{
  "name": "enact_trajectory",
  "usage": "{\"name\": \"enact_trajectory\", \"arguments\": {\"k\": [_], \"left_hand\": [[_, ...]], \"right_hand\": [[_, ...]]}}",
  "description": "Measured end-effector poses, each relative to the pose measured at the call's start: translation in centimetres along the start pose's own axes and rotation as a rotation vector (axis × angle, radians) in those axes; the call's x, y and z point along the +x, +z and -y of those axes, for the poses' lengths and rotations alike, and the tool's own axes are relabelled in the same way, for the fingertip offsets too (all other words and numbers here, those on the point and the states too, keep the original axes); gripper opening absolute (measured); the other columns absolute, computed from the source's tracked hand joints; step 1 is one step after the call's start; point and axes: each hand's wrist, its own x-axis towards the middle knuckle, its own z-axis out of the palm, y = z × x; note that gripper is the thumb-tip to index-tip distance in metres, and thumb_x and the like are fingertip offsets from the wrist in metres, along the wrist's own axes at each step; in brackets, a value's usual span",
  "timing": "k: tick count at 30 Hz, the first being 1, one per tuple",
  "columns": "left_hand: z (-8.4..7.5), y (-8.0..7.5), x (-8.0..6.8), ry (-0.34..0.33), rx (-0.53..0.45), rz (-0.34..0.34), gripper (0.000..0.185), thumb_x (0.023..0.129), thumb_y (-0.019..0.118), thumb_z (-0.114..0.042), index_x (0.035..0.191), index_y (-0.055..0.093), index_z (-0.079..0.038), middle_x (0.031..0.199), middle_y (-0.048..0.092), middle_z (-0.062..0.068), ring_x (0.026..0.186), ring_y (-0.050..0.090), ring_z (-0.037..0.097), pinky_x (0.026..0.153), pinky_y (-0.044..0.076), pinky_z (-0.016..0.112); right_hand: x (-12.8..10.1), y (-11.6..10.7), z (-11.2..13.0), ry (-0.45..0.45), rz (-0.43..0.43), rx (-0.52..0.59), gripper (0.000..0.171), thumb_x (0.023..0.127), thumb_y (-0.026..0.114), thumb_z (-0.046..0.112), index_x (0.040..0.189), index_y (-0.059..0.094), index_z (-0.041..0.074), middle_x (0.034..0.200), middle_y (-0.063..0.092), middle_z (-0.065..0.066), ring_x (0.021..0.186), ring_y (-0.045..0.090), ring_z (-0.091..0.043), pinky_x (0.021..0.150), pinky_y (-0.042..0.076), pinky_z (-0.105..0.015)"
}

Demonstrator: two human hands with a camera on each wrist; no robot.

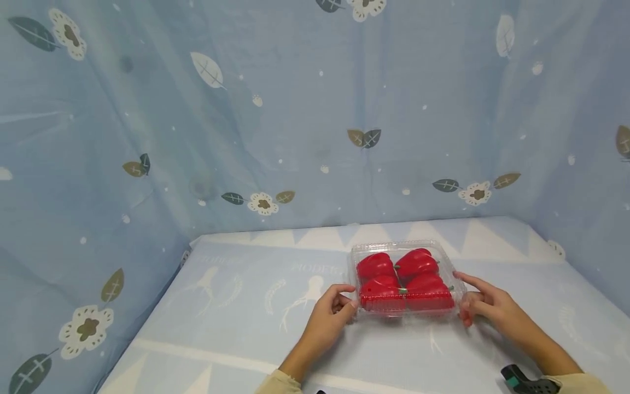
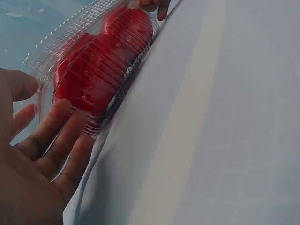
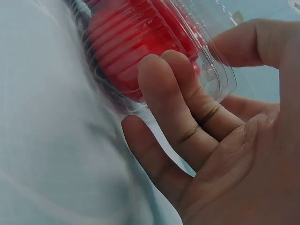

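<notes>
A clear plastic clamshell box [image 1: 394, 313] lies on the table, its ribbed lid down over several red bell peppers [image 1: 418, 264] with green stems. My left hand [image 1: 332, 314] holds the box's left side near the front corner. Its thumb [image 2: 26, 85] is at the rim and the other fingertips lie along the ribbed wall. On the opposite side, my right hand [image 1: 492, 303] holds the right edge, thumb [image 3: 234, 44] over the rim and fingers against the side wall. Part of the box's far side is hidden in both wrist views.
A pale patterned cloth covers the table [image 1: 236, 306]. Blue curtain [image 1: 295, 109] with leaves and flowers rises behind it and along both sides. A dark strap device [image 1: 529, 381] sits at my right wrist.
</notes>
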Motion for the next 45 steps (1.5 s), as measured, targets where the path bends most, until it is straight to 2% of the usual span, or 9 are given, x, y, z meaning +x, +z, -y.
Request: {"name": "enact_trajectory", "arguments": {"k": [4,6,11,17,24,30,36,39,45], "left_hand": [[2.6,0.6,0.2,-0.019,-0.072,0.046,0.034,0.092,0.061,-0.015,0.124,0.053,-0.009,0.086,0.065,0.009,0.076,0.062,0.028,0.067,0.053,0.03],[3.2,0.7,0.4,-0.022,-0.103,0.064,0.036,0.092,0.061,-0.017,0.126,0.051,-0.01,0.086,0.066,0.007,0.078,0.064,0.028,0.069,0.054,0.033],[3.0,0.4,0.8,-0.017,-0.139,0.08,0.036,0.092,0.061,-0.018,0.125,0.048,-0.012,0.085,0.066,0.007,0.081,0.067,0.023,0.071,0.054,0.034],[3.2,0.2,1.1,-0.026,-0.181,0.086,0.035,0.092,0.06,-0.015,0.124,0.047,-0.011,0.085,0.066,0.009,0.082,0.068,0.023,0.071,0.054,0.035],[3.3,0.2,1.2,-0.039,-0.201,0.096,0.038,0.093,0.059,-0.016,0.127,0.045,-0.008,0.087,0.066,0.011,0.084,0.068,0.026,0.072,0.055,0.035],[3.3,0.3,1.1,-0.051,-0.218,0.083,0.038,0.093,0.06,-0.016,0.128,0.045,-0.01,0.084,0.066,0.014,0.082,0.069,0.027,0.072,0.054,0.035],[3.3,0.4,1.0,-0.063,-0.222,0.075,0.038,0.093,0.06,-0.017,0.127,0.046,-0.011,0.084,0.066,0.014,0.081,0.07,0.026,0.072,0.055,0.035],[3.3,0.4,1.1,-0.068,-0.224,0.074,0.038,0.092,0.06,-0.017,0.127,0.046,-0.012,0.085,0.068,0.013,0.081,0.069,0.025,0.073,0.055,0.036],[3.2,0.6,1.3,-0.11,-0.288,0.056,0.04,0.09,0.06,-0.012,0.126,0.045,-0.009,0.082,0.07,0.013,0.077,0.069,0.024,0.073,0.055,0.04]], "right_hand": [[-0.5,0.5,-0.3,0.111,-0.024,0.06,0.058,0.095,0.044,0.006,0.148,0.021,0.003,0.082,0.063,-0.021,0.069,0.063,-0.033,0.07,0.056,-0.034],[-0.5,0.7,-0.4,0.107,-0.041,0.102,0.057,0.093,0.041,0.002,0.147,0.022,0.004,0.08,0.061,-0.024,0.067,0.062,-0.036,0.068,0.056,-0.038],[-0.1,1.0,-0.2,0.05,-0.038,0.189,0.053,0.093,0.035,-0.001,0.145,0.023,0.003,0.079,0.06,-0.024,0.066,0.061,-0.035,0.064,0.056,-0.04],[0.2,0.8,-0.2,0.053,-0.003,0.267,0.054,0.094,0.036,-0.001,0.146,0.022,0.005,0.078,0.062,-0.017,0.066,0.063,-0.031,0.065,0.056,-0.04],[0.1,0.4,-0.3,0.094,0.05,0.377,0.055,0.096,0.037,0.001,0.147,0.022,0.012,0.081,0.066,-0.015,0.067,0.065,-0.031,0.078,0.054,-0.036],[0.0,0.0,-0.8,0.059,0.131,0.461,0.054,0.099,0.037,0.004,0.149,0.02,0.015,0.089,0.069,-0.015,0.074,0.067,-0.03,0.089,0.05,-0.029],[0.0,-0.4,-1.3,0.033,0.232,0.57,0.054,0.101,0.034,0.002,0.15,0.019,0.02,0.097,0.069,-0.016,0.082,0.068,-0.03,0.093,0.047,-0.029],[0.0,-0.5,-1.4,0.024,0.241,0.567,0.055,0.101,0.033,0.001,0.151,0.017,0.019,0.097,0.069,-0.016,0.083,0.068,-0.031,0.092,0.049,-0.031],[0.2,-0.2,-1.0,0.073,0.145,0.429,0.054,0.101,0.038,0.008,0.15,0.018,0.019,0.096,0.068,-0.02,0.088,0.066,-0.036,0.085,0.053,-0.04]]}}
